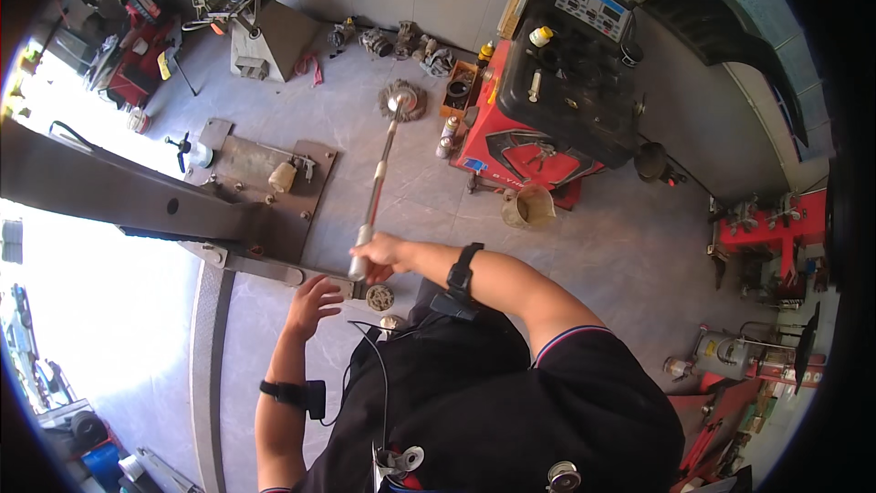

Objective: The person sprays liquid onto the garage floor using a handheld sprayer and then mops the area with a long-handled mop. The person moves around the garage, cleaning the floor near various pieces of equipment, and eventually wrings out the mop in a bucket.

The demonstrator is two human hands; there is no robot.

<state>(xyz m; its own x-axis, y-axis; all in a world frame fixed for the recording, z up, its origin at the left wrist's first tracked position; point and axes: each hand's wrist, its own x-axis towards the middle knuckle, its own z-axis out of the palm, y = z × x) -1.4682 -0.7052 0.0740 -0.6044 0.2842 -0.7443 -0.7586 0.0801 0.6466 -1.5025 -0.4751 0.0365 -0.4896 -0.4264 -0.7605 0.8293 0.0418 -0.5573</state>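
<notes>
A mop (pixel 377 187) stretches away from me, its round grey string head (pixel 415 102) lying on the tiled floor near the red machine. My right hand (pixel 385 255) is closed around the thick end of its handle. To the left and a little nearer, my left hand (pixel 313 309) is in the air, empty, with the fingers apart and slightly bent. It does not touch the mop and is nearest to the low metal arm at the lift post's foot.
A lift post (pixel 137 178) with a bolted base plate (pixel 315 164) stands at left, a spray bottle (pixel 192 153) beside it. A red and black wheel balancer (pixel 566 82) is at right, with a bucket (pixel 529 208) before it. Metal parts (pixel 376 42) lie along the wall.
</notes>
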